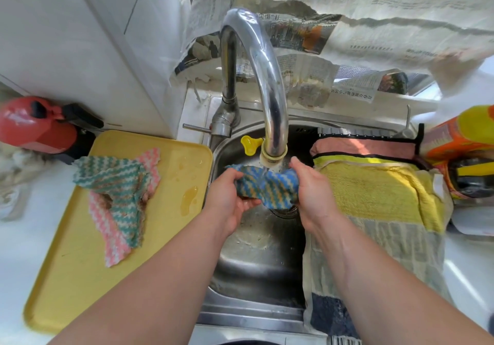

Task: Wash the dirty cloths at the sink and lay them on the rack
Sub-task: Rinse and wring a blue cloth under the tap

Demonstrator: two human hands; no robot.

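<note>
While both forearms reach in over the sink (254, 264), the left hand (227, 195) and the right hand (315, 197) share one blue striped cloth (270, 184), bunched between them above the drain. The left fingers curl round its left end. The right thumb lies on top of the other end and the right fingers wrap underneath, so both hands are clamped on fabric. Their fingertips are buried in the folds, and how tight the grip is cannot be told.

The cloth looks soft and limp, and soaked through. I judge it heavier than it would be dry, prone to sag and drip, and perhaps slick if soapy. Gathered ends, as held now, seem the best hold for rubbing or wringing; a loose corner would only stretch. A flap hangs below the right fingers and hides part of the drain.

Just beyond the fingertips the faucet (256, 77) ends right over the cloth, and water appears to fall on it, though the stream is pale and hard to make out.

Well left of the left fingers, two more striped cloths (120, 184) lie crumpled on a yellow tray (66, 251), apparently unwashed. Right of the right fingers, a yellow towel (374, 192) covers most of the rack (421, 138), so only its black bars show.
</note>
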